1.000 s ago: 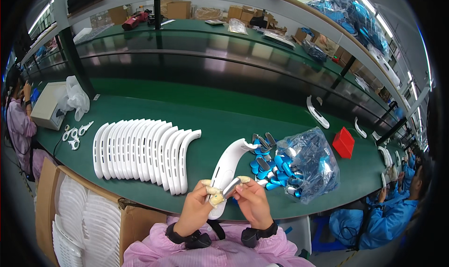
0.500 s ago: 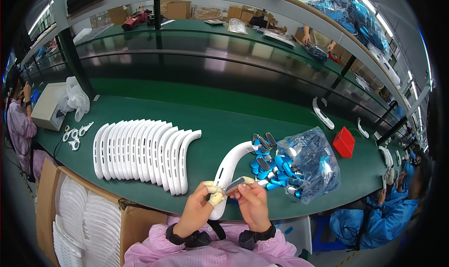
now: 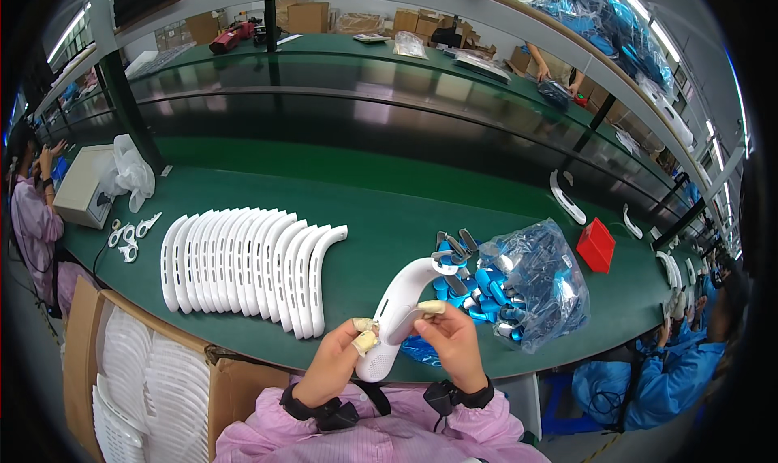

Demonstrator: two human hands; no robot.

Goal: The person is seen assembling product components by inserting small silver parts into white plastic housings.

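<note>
A white curved plastic shell [image 3: 409, 283] with a perforated lower end stands tilted before me at the table's near edge. My left hand [image 3: 336, 364], with pale covers on its fingertips, grips the shell's lower left side. In my right hand [image 3: 454, 341], thumb and fingers pinch a thin, pale oval cover [image 3: 399, 324] lying along the shell's face. Whether the cover is seated in the shell I cannot tell. Just below my right fingers lies a shiny piece of blue film [image 3: 421, 350]. Beyond the shell is a pile of blue-and-silver oval pieces [image 3: 490, 293].
A row of white curved shells [image 3: 243, 260] stands at left on the green table [image 3: 389, 200]. A clear plastic bag [image 3: 539, 285] and a red bin [image 3: 596, 246] are at right. More shells fill a cardboard box [image 3: 231, 398] at lower left. Co-workers sit at both sides.
The oval cover has gone from being held up between both hands to lying against the shell. My right hand has shifted slightly right. Blue film now shows beneath it.
</note>
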